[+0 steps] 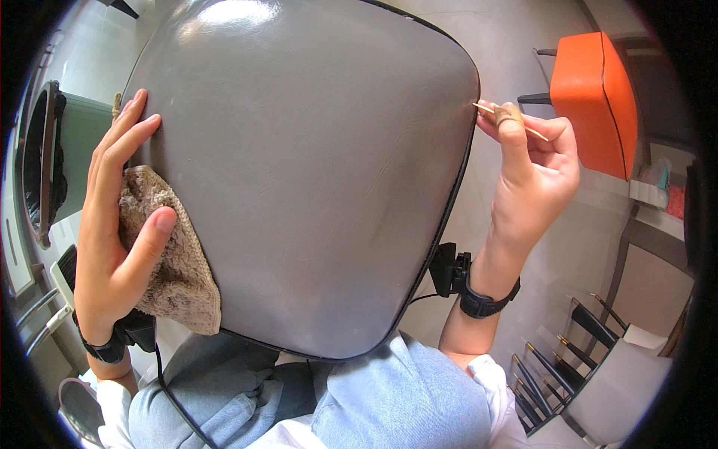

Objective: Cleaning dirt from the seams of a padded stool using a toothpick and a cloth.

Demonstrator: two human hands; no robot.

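Note:
Across my lap stands a grey, smooth-covered chair seat (314, 165) with black piping round its edge. My left hand (123, 217) lies along the seat's left edge, fingers stretched forward over the rim. Its thumb presses a brown, fuzzy cloth (176, 277) that hangs over the near left corner. At the right edge, my right hand (527, 161) pinches a thin wooden stick (540, 136) between thumb and fingers. The stick's pointed tip meets the black piping or sits just beside it. A tan bandage (510, 114) wraps one fingertip of that hand.
An orange upholstered chair (594, 97) lies at the far right, legs pointing left. Several dark chair legs with pale tips (550, 363) stick up at the lower right, by a grey seat (621, 389). A green bin (78, 150) with a dark liner stands at the left.

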